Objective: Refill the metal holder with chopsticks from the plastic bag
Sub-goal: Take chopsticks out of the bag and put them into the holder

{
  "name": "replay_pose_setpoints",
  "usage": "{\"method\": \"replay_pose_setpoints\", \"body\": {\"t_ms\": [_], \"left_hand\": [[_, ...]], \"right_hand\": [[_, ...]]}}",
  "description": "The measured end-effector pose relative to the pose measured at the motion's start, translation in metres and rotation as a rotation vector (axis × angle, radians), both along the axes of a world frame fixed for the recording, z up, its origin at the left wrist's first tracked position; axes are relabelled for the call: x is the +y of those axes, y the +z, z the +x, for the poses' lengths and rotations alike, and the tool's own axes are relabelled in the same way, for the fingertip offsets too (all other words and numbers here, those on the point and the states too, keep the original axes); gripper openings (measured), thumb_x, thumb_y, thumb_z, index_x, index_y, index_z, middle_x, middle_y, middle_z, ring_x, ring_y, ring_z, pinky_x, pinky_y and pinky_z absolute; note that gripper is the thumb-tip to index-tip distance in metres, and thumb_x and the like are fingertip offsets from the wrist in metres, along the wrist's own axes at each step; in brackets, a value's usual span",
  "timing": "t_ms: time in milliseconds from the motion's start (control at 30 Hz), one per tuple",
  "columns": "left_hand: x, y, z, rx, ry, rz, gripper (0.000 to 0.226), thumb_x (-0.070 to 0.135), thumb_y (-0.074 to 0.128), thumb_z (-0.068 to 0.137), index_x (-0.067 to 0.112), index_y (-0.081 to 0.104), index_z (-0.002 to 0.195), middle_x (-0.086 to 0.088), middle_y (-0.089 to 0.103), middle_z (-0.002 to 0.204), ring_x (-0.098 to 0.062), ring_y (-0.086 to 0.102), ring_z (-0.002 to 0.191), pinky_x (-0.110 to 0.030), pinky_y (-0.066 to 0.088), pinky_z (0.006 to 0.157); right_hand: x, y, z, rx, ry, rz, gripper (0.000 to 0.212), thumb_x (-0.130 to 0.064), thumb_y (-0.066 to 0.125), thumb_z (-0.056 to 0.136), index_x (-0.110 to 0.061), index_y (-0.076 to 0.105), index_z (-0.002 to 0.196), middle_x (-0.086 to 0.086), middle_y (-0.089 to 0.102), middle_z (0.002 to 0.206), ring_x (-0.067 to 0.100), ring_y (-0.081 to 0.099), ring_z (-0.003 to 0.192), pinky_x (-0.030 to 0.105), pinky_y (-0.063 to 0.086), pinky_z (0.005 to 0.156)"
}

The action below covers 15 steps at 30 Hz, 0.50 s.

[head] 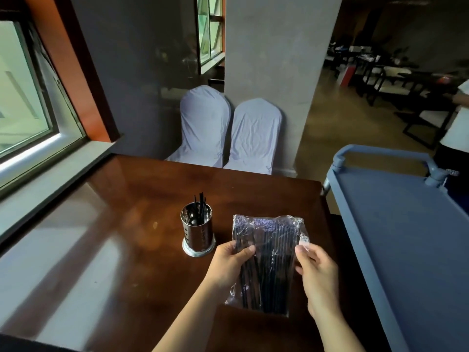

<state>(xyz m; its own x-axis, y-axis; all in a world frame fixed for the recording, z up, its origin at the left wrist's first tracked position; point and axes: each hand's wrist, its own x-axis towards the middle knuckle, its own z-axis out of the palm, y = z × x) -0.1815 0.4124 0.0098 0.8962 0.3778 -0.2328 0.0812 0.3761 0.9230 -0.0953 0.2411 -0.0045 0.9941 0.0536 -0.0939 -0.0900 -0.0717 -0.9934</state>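
From the head camera, I hold the clear crinkled plastic bag of long black chopsticks just above the glossy dark brown wooden table, near its right edge. My left hand grips the bag's left side, thumb curled over the top. My right hand pinches the film at the right edge. The shiny perforated cylindrical metal holder stands just left of the bag, with only a few black sticks inside. I judge the film thin and slippery, the bundle stiff and light; loose sticks could slide out together. Best to tear the far end, then take hold mid-length. 2 white-covered chairs stand beyond the table.
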Motion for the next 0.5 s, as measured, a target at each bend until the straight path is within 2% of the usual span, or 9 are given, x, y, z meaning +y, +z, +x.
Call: {"method": "replay_pose_setpoints", "body": {"t_ms": [100, 267, 500], "left_hand": [[0.005, -0.010, 0.004, 0.027, -0.010, -0.009, 0.013, 0.012, 0.066, 0.094, 0.009, 0.078, 0.100, -0.016, 0.078, 0.100, -0.028, 0.076, 0.093, -0.030, 0.059, 0.072], [0.018, -0.018, 0.007, 0.038, -0.034, -0.034, 0.013, 0.010, 0.065, 0.094, 0.008, 0.078, 0.095, -0.019, 0.078, 0.098, -0.031, 0.075, 0.091, -0.033, 0.060, 0.071], [0.032, -0.020, 0.014, 0.014, -0.069, -0.060, 0.013, 0.009, 0.065, 0.094, 0.005, 0.077, 0.097, -0.021, 0.076, 0.102, -0.033, 0.075, 0.095, -0.032, 0.060, 0.073]], "right_hand": [[0.005, -0.001, 0.002, -0.003, -0.038, -0.040, 0.011, -0.019, 0.073, 0.092, -0.029, 0.072, 0.090, -0.009, 0.074, 0.093, 0.010, 0.069, 0.091, 0.029, 0.055, 0.070], [0.017, -0.003, 0.003, 0.027, -0.021, -0.066, 0.003, -0.022, 0.072, 0.093, -0.019, 0.073, 0.092, 0.000, 0.076, 0.081, 0.008, 0.071, 0.068, 0.025, 0.054, 0.058], [0.030, 0.002, 0.005, 0.072, -0.008, -0.039, 0.008, -0.015, 0.067, 0.096, -0.014, 0.071, 0.090, 0.000, 0.079, 0.082, 0.014, 0.077, 0.074, 0.026, 0.057, 0.057]]}}
